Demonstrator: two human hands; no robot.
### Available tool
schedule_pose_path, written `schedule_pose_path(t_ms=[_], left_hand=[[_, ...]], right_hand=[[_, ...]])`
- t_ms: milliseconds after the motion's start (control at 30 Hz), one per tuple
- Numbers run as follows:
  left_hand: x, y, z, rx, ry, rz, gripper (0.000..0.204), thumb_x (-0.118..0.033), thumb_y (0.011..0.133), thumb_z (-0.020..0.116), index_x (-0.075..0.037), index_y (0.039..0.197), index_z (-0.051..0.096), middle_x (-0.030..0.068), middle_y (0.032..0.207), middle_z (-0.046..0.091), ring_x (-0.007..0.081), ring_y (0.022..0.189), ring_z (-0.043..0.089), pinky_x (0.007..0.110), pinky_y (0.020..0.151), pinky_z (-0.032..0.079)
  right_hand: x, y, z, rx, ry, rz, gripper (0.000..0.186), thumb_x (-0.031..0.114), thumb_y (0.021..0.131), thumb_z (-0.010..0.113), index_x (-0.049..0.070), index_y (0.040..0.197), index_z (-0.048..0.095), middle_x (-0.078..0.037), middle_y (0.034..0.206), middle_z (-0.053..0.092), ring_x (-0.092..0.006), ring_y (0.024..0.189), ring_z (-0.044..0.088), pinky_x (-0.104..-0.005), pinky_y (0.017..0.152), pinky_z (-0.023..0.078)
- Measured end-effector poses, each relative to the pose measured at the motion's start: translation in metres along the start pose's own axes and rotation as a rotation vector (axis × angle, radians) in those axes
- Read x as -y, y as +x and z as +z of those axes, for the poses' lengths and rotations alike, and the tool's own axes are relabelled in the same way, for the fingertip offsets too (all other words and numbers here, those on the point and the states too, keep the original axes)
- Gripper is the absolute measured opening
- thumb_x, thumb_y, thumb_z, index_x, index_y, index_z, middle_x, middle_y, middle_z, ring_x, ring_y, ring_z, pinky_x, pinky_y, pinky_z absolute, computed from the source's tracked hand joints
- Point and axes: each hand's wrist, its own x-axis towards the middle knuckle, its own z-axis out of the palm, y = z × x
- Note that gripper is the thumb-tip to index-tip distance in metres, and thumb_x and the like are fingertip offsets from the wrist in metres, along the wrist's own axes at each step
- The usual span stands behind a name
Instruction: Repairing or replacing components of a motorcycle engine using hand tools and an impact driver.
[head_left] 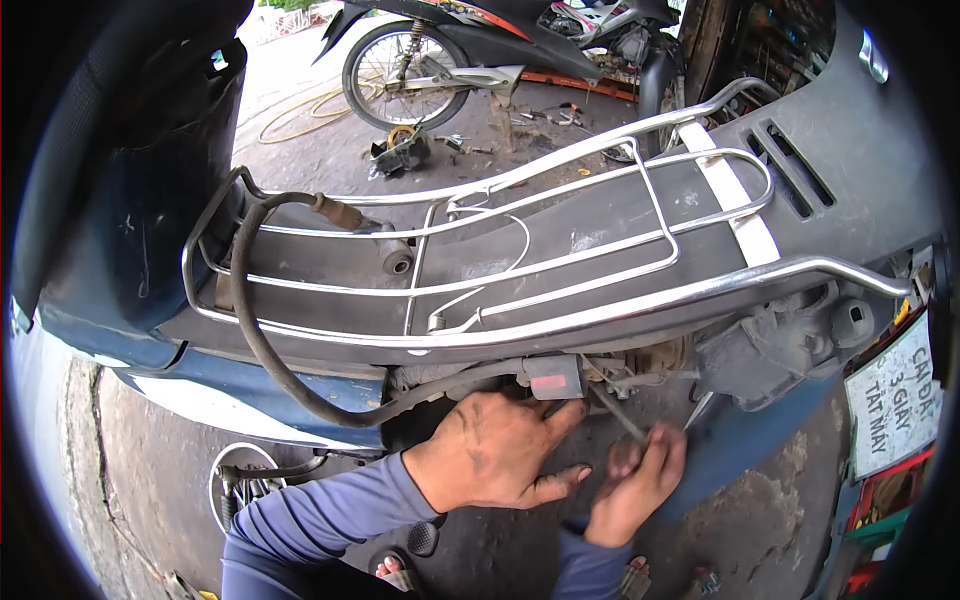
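My left hand reaches under a motorbike's carburetor area, thumb apart, index finger at a small dark boxy part with a red label; some fingertips are hidden. My right hand grips a slim metal tool, blurred at the fingers and angled up toward that part. A thick black hose loops from the rack down to the part. Above both hands runs a chrome luggage rack over the dark body. A loose dark plastic piece is right of the tool.
Behind, another motorbike stands with tools and a dark part on the floor. A yellow hose lies at back left. A white sign and a red-edged stand are at the right; a chrome wheel-like ring is at lower left.
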Motion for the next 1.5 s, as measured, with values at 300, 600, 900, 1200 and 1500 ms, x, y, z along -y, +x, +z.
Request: schedule_pose_path(t_ms=[300,600,900,1200,1500], left_hand=[[0.003,0.000,-0.001,-0.038,-0.052,0.021,0.060,-0.051,0.082,0.056,-0.003,0.118,0.054,0.0177,0.073,0.062,0.0335,0.064,0.064,0.042,0.055,0.052],[-0.002,-0.003,0.006,-0.101,-0.016,0.040,0.064,-0.050,0.082,0.055,-0.002,0.123,0.051,0.0186,0.083,0.063,0.0334,0.063,0.064,0.040,0.055,0.053],[0.000,-0.001,0.001,-0.002,-0.007,0.009,0.061,-0.050,0.083,0.055,-0.001,0.121,0.053,0.0201,0.079,0.063,0.0335,0.062,0.064,0.040,0.053,0.052],[0.002,-0.005,0.004,-0.183,-0.043,0.061,0.062,-0.049,0.083,0.055,-0.003,0.123,0.052,0.0202,0.078,0.063,0.0352,0.066,0.064,0.041,0.056,0.052],[0.000,-0.004,0.003,-0.045,-0.077,0.016,0.066,-0.049,0.080,0.057,0.000,0.124,0.050,0.0206,0.080,0.063,0.0363,0.066,0.064,0.042,0.057,0.053]], right_hand=[[-0.059,-0.057,-0.027,0.522,-0.468,-0.581,0.013,0.010,0.091,0.045,0.002,0.085,0.052,-0.002,0.060,0.047,-0.0130,0.053,0.046,-0.0262,0.049,0.034],[-0.011,0.016,-0.015,0.197,0.274,0.019,0.015,0.018,0.094,0.049,0.003,0.094,0.053,0.001,0.060,0.037,-0.0086,0.049,0.036,-0.0242,0.045,0.031],[-0.033,-0.024,-0.024,0.226,0.044,-0.219,0.016,0.012,0.092,0.049,0.001,0.084,0.056,-0.002,0.062,0.048,-0.0115,0.051,0.044,-0.0244,0.048,0.033],[-0.046,-0.047,-0.038,0.386,-0.234,-0.255,0.023,0.020,0.094,0.054,-0.001,0.086,0.055,-0.002,0.066,0.047,-0.0093,0.058,0.044,-0.0218,0.058,0.039],[-0.014,0.015,-0.002,0.144,0.252,-0.015,0.013,0.017,0.096,0.046,0.005,0.099,0.050,0.001,0.060,0.034,-0.0076,0.049,0.034,-0.0230,0.047,0.030]])
